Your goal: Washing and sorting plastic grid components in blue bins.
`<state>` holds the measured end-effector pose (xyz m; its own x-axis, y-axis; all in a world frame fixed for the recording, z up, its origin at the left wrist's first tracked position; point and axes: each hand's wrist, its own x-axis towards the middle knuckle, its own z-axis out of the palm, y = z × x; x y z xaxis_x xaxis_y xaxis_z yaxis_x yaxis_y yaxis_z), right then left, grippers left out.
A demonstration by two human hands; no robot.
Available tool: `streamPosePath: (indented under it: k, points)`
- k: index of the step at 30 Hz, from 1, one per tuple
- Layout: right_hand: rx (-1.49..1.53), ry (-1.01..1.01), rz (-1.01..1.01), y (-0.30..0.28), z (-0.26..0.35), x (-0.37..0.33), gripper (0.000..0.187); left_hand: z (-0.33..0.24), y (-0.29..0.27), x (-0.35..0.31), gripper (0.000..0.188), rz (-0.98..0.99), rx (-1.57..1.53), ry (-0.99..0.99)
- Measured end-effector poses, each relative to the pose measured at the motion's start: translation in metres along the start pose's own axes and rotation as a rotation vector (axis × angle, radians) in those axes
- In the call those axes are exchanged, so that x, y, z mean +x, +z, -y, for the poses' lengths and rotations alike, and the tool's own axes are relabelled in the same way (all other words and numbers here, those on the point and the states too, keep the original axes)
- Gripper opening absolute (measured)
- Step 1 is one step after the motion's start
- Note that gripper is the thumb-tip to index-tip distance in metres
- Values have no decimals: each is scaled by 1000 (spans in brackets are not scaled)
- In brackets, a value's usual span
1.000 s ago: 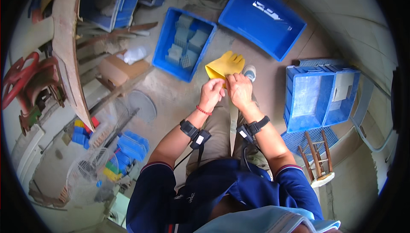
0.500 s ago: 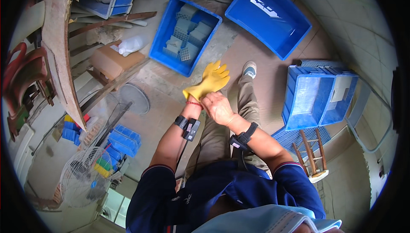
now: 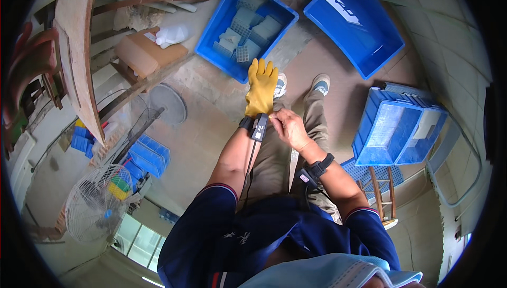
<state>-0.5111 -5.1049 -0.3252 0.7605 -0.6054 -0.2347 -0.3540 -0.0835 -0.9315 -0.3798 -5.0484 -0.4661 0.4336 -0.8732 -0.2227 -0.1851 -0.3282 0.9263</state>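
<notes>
- Just beyond the person's lap, near the middle of the view, the yellow glove (image 3: 260, 91) sits on the left hand (image 3: 261, 83), its fingers pointing away from the body
- Inside the glove the left fingers are stretched out and slightly parted, so that grip is loose and wide
- At the glove's cuff, on its right edge, the bare right hand (image 3: 290, 128) pinches the rim between thumb and fingertips, a narrow hold
- Against the cuff lies a small black device (image 3: 259, 127) strapped to the left wrist, with a cord running down from it
- Around the right forearm goes a black band (image 3: 320, 166), with another small box beside it
- Beyond the gloved fingertips stands a blue bin (image 3: 222, 65) with pale, perforated blocks (image 3: 242, 29) in it
- To the right of that bin is another blue bin (image 3: 364, 34), and nearer the person, farther right, blue crates (image 3: 367, 121) stand above a wooden stool (image 3: 378, 190) in the view
- On the left, a white bottle (image 3: 171, 34) lies on a cardboard box (image 3: 142, 55)
- Toward the lower left stands a fan (image 3: 100, 201) with a wire cage
</notes>
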Motion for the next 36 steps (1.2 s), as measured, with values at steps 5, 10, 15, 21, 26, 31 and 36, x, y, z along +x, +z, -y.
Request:
streamPosePath:
  k: [5,10,15,21,26,31,36]
  points:
    - [-37,106,-37,1,6,8,9,24,-8,11,50,-463,-1157,-429]
    - [143,422,-80,-4,37,-10,11,23,-17,23,71,-614,-1351,-495]
    - [260,542,-119,27,0,-11,14,30,-30,26,63,-667,-1316,-446]
    - [80,95,-87,43,-26,14,32,26,-26,23,68,-598,-1361,-409]
    - [228,265,131,53,-37,5,11,38,-19,-3,67,-608,-1413,-580]
    - [354,376,324,75,-47,-26,7,75,-23,-54,55,-734,-1546,-873]
    - [408,432,341,96,-54,-54,11,112,-25,-120,22,-787,-1514,-1024]
